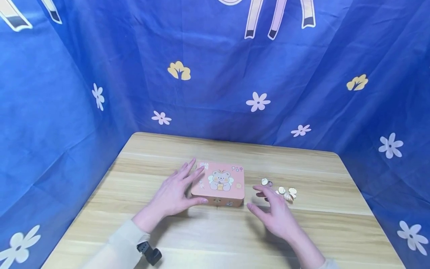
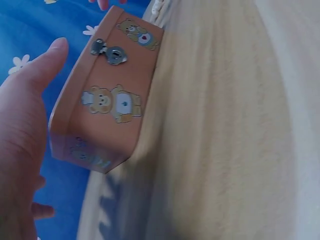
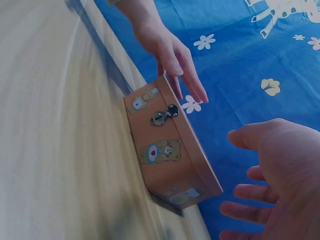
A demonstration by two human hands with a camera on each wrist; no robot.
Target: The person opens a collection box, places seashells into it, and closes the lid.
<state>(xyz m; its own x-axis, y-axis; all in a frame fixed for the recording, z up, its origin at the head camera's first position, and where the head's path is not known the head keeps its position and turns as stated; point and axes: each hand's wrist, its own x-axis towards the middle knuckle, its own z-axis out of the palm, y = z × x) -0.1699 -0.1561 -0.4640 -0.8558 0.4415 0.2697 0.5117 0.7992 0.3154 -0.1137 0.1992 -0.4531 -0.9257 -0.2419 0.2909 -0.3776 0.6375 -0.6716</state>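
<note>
Risks first. The pink box [image 1: 218,185] sits on the desk [image 1: 215,239] with its lid [image 3: 190,140] down. My judgement: a one-sided push from the left hand [image 1: 174,190] could slide it rightward toward the small pale pieces [image 1: 282,190], shells by the look of them, since nothing braces its right end. A low sweep of the right hand [image 1: 275,213] could scatter those pieces, as they lie loose just beside its fingers. Prying at the lid with the metal clasp [image 2: 112,54] engaged might tip the whole box; whether it is fastened I cannot make out.

Positions. The box lies between the two hands, flat, clasp side toward the person. Left hand: spread wide about the box's left end, fingers over the left edge of the lid, thumb near the front corner. Contact uncertain; in the left wrist view the thumb appears clear of the box. Right hand: just off the box's right end, thumb and fingers well parted, holding nothing, apparently raised above the desk. The pale pieces lie right of the box, beyond that hand's fingers.
</note>
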